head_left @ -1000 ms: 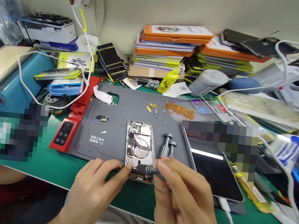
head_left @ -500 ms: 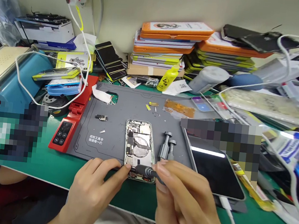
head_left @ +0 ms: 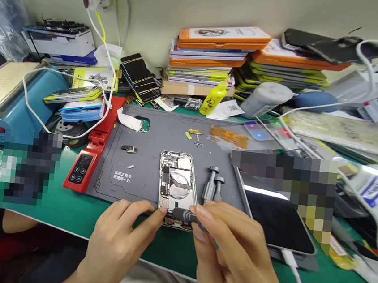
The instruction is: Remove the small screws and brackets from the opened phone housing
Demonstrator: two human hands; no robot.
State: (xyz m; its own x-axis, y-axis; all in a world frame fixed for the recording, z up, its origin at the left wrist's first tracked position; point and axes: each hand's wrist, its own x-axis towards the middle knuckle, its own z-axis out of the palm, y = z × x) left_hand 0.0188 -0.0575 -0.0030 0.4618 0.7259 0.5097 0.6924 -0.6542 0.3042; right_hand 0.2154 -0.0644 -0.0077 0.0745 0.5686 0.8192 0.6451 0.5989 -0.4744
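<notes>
Head view: opened rectangular pale-rimmed phone (head_left: pixel 180 190) at flat grey mat's (head_left: pixel 147 155) six o'clock. Left hand (head_left: pixel 118 235) at phone's seven o'clock, thumb on edge, likely steadying; pinch unclear. Right hand (head_left: pixel 234 250) pinches dark-grey cylindrical tool (head_left: pixel 181 214) over phone, likely for control.

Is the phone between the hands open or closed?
Open: the phone shows bare inner parts, including a dark strip crossing a round silver patch.

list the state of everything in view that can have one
opened phone: innards exposed, flat on the grey mat
left hand: fingertip at the phone's lower left edge
dark tool: gripped by right hand, over the phone's lower end
two grey drivers: on the mat, unheld
tablet-like device: dark screen, white cable at near edge
yellow bottle: appears to lean right
top orange case: shut
</notes>
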